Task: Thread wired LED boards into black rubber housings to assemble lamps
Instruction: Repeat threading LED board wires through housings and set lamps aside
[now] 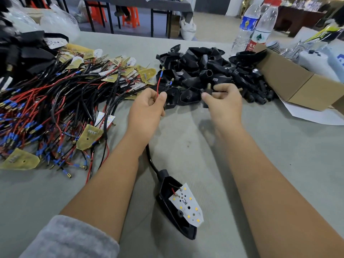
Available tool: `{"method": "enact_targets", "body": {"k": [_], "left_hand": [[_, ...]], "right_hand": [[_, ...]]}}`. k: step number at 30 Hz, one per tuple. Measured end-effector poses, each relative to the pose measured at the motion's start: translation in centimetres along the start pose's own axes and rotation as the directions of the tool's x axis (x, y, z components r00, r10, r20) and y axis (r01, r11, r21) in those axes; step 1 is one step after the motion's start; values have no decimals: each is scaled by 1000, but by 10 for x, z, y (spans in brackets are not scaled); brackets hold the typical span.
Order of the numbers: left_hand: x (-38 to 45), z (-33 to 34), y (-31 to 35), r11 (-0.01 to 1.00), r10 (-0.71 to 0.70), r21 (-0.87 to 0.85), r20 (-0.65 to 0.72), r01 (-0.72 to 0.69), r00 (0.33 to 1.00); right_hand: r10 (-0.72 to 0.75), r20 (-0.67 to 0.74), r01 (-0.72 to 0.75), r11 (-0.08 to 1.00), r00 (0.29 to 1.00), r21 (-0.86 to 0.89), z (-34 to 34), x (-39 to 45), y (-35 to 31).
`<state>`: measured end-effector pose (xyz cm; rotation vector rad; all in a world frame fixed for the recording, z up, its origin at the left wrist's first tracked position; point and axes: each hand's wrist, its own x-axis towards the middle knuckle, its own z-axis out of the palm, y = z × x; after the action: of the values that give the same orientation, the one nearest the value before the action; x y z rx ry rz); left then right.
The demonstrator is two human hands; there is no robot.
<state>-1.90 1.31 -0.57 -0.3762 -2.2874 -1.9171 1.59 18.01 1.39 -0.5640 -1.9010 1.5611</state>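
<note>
My left hand (148, 105) pinches the thin red wire (158, 86) and black cable of a lamp. That cable (151, 161) runs down under my wrist to a black rubber housing (167, 200) lying near me. A white LED board (187, 204) sits tilted in its open side. My right hand (222, 101) holds a small black piece with a brass tip (208, 88) between thumb and fingers. Just beyond both hands lies a heap of black rubber housings (202, 71).
A tangle of red and black wired LED boards (55, 108) covers the table's left. An open cardboard box (290, 84) stands at the right, two water bottles (249, 25) behind it. White paper (312, 116) lies under the box.
</note>
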Motion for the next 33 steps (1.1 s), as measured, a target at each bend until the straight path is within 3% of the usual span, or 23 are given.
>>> {"method": "enact_targets", "body": {"k": [1,3,5,11,25,33], "left_hand": [[0,0,0,1000,-5,13,-9,5,1000],[0,-1,0,999,-31,25,-43,32,999],[0,-2,1,997,-68,17,-74,69,995],[-2,-3,6,986,-83,-148,-28,78,996],[-7,-7,12,967,-30,-248,83,50,996],[-7,-8,9,974,-26,-219,120,52,992]], "right_hand": [[50,73,-64,976,996,206,10,-6,-7],[138,227,-242,809,964,535,30,-18,-13],[212,327,-382,652,921,655,42,-29,-10],[177,447,-470,512,877,719,38,-31,-1],[202,491,-530,392,847,752,34,-25,4],[215,467,-511,456,858,728,30,-23,4]]}}
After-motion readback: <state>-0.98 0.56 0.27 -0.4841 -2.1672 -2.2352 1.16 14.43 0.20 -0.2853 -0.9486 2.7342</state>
